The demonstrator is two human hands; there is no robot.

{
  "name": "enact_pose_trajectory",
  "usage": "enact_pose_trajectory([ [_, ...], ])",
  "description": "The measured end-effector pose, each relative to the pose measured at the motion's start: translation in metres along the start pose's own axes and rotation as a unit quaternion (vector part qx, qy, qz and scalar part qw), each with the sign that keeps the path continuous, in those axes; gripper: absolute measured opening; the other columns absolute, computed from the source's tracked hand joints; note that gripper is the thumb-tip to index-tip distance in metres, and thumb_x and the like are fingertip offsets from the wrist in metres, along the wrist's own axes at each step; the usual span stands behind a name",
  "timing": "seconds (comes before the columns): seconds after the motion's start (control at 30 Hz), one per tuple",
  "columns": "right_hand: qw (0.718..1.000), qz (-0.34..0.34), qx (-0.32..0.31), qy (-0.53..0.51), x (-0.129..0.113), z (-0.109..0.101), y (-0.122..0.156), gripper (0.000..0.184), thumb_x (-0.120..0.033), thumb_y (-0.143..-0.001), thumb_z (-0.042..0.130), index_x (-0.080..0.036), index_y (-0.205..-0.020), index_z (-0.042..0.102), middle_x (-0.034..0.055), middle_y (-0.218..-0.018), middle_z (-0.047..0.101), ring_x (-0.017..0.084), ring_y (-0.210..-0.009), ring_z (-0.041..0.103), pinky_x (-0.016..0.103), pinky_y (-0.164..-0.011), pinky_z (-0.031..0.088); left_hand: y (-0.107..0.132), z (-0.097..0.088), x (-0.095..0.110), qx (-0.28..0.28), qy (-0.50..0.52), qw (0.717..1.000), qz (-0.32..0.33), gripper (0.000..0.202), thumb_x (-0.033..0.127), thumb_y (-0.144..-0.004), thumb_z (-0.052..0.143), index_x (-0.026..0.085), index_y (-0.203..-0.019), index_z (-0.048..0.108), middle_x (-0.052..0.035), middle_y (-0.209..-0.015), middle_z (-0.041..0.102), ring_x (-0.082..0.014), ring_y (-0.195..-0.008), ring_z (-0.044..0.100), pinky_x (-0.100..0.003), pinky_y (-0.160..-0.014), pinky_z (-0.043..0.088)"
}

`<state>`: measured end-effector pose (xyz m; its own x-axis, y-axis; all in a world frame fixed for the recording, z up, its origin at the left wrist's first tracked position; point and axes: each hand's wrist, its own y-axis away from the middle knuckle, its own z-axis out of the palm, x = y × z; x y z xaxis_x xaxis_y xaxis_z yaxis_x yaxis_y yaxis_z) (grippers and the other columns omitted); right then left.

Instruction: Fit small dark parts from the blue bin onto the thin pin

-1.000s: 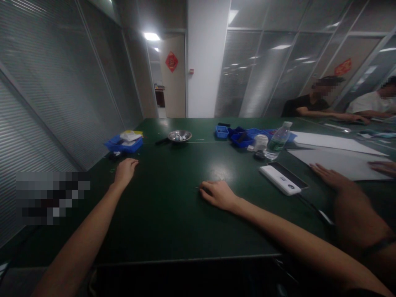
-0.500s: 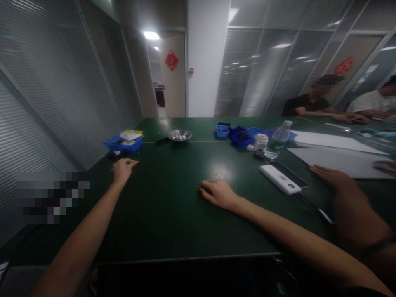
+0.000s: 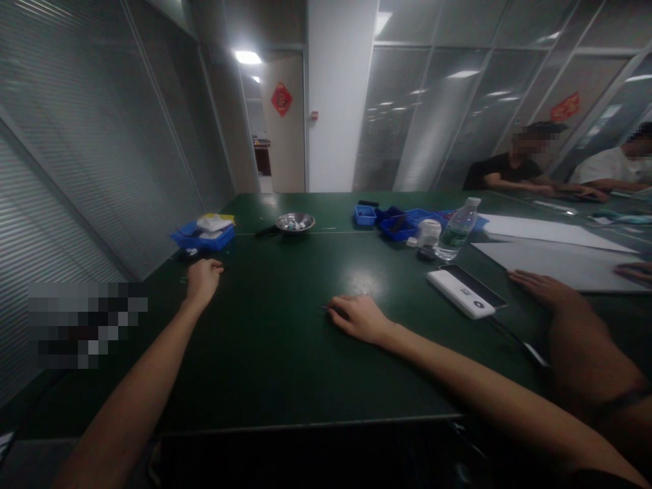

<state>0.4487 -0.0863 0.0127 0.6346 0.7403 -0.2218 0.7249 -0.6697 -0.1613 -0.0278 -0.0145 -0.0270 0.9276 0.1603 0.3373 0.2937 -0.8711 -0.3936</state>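
My left hand (image 3: pixel 202 280) is over the left side of the green table (image 3: pixel 265 339), just in front of a blue basket (image 3: pixel 200 238). Its thumb and forefinger are pinched together; whatever is between them is too small to make out. My right hand (image 3: pixel 359 318) lies on the table near the middle, fingers curled and closed. From its fingertips a thin, pale, needle-like piece (image 3: pixel 324 308) sticks out to the left; the rest of it is hidden by the fingers.
A steel bowl (image 3: pixel 295 223) with small pieces stands at the back, near several blue bins (image 3: pixel 365 215). To the right are a water bottle (image 3: pixel 458 231), a white jar (image 3: pixel 428 233), a power bank (image 3: pixel 461 294) and a co-worker's arm (image 3: pixel 575 326) by white boards (image 3: pixel 565 266).
The fingers of my left hand have drawn in slightly, and the small dark bit at their tips shows less. My right hand stays where it was.
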Motion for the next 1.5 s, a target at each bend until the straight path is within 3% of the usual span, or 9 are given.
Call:
enact_pose_trajectory([
  [0.3,1.000,-0.001,-0.007,-0.006,-0.001,-0.002,0.000,0.030,-0.038,-0.102,0.043,-0.020,-0.116,0.064,0.0062,-0.099,0.070,0.015,-0.075,0.063,0.025,-0.067,0.040,0.013,-0.013,0.022,-0.038,-0.114,0.991,0.054,0.036,0.009,-0.085,0.048,0.009,-0.110,0.074,-0.0196,-0.110,0.067,-0.0307,-0.102,0.064,-0.039,-0.095,0.048],
  [0.47,1.000,0.002,-0.009,-0.014,-0.002,-0.003,0.000,0.031,-0.038,-0.102,0.043,-0.020,-0.116,0.063,0.0062,-0.100,0.070,0.014,-0.075,0.062,0.025,-0.067,0.040,0.016,-0.017,0.035,-0.074,-0.168,0.981,0.069,0.028,0.010,-0.083,0.051,0.008,-0.101,0.073,-0.0226,-0.105,0.066,-0.0337,-0.100,0.063,-0.040,-0.084,0.051],
  [0.67,1.000,-0.004,-0.007,-0.022,-0.001,-0.003,0.001,0.030,-0.038,-0.102,0.042,-0.020,-0.116,0.063,0.0056,-0.099,0.069,0.013,-0.072,0.061,0.024,-0.065,0.040,0.018,-0.006,0.049,-0.120,-0.194,0.972,0.057,0.019,0.017,-0.081,0.058,0.008,-0.087,0.074,-0.0228,-0.089,0.069,-0.0341,-0.085,0.068,-0.039,-0.075,0.053],
  [0.8,1.000,-0.007,-0.005,-0.015,0.000,-0.002,0.000,0.030,-0.038,-0.102,0.042,-0.020,-0.115,0.063,0.0052,-0.098,0.069,0.014,-0.073,0.061,0.024,-0.065,0.039,0.021,0.000,0.052,-0.105,-0.198,0.973,0.049,0.032,0.022,-0.088,0.049,0.004,-0.101,0.072,-0.0259,-0.093,0.068,-0.0340,-0.086,0.068,-0.038,-0.074,0.053],
  [0.93,1.000,-0.006,-0.001,-0.001,0.001,0.000,0.000,0.030,-0.038,-0.102,0.042,-0.020,-0.114,0.063,0.0049,-0.097,0.069,0.014,-0.072,0.061,0.025,-0.064,0.038,0.024,0.001,0.049,-0.078,-0.194,0.976,0.065,0.048,0.025,-0.091,0.045,0.000,-0.129,0.061,-0.0296,-0.118,0.062,-0.0357,-0.100,0.064,-0.040,-0.080,0.051],
  [1.0,1.000,-0.003,-0.002,0.007,0.001,0.001,0.000,0.029,-0.038,-0.102,0.043,-0.020,-0.113,0.063,0.0049,-0.096,0.069,0.013,-0.071,0.060,0.025,-0.063,0.037,0.023,0.002,0.044,-0.068,-0.193,0.976,0.077,0.051,0.026,-0.093,0.042,0.002,-0.136,0.057,-0.0282,-0.125,0.058,-0.0366,-0.108,0.060,-0.042,-0.084,0.050],
  [1.23,1.000,-0.005,-0.003,-0.006,0.000,-0.002,0.001,0.030,-0.037,-0.102,0.042,-0.021,-0.116,0.063,0.0048,-0.097,0.069,0.013,-0.072,0.061,0.024,-0.064,0.038,0.014,0.003,0.018,-0.010,-0.100,0.991,0.085,0.039,0.030,-0.096,0.043,0.017,-0.118,0.073,-0.0161,-0.115,0.064,-0.0308,-0.106,0.058,-0.038,-0.091,0.047],
  [1.4,1.000,-0.008,0.000,-0.005,-0.001,-0.003,0.001,0.030,-0.038,-0.102,0.042,-0.020,-0.114,0.063,0.0053,-0.096,0.069,0.013,-0.070,0.060,0.024,-0.064,0.039,0.004,0.003,0.009,-0.011,0.062,0.998,-0.020,0.026,0.032,-0.088,0.061,0.019,-0.105,0.077,-0.0100,-0.114,0.070,-0.0278,-0.105,0.063,-0.035,-0.096,0.046],
  [1.5,1.000,-0.008,0.000,0.000,0.000,-0.002,0.001,0.029,-0.037,-0.102,0.042,-0.020,-0.113,0.063,0.0050,-0.095,0.069,0.013,-0.070,0.060,0.025,-0.064,0.039,0.001,0.001,0.008,-0.028,0.107,0.992,-0.060,0.026,0.033,-0.085,0.066,0.019,-0.104,0.077,-0.0077,-0.110,0.073,-0.0259,-0.100,0.066,-0.033,-0.094,0.048],
])
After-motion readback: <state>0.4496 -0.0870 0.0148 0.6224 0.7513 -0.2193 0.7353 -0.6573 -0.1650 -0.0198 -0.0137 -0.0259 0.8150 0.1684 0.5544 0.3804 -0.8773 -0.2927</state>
